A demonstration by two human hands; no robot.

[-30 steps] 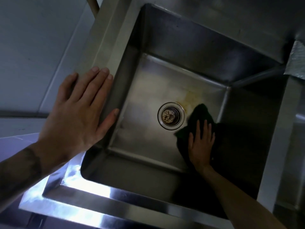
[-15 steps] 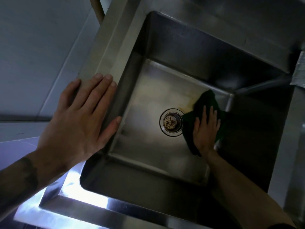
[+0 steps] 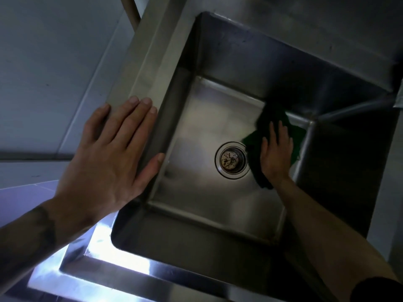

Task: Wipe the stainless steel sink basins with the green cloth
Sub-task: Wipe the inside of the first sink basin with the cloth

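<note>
A deep, square stainless steel sink basin [image 3: 202,118] has a round drain strainer [image 3: 231,160] mid-floor; a crumpled dark green cloth [image 3: 272,118] lies flat near its far right corner.

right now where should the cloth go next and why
Probably slide the green cloth sideways along the far edge of the basin floor. The right hand presses it flat by the far right corner, beside the drain; the left hand braces on the rim.
</note>
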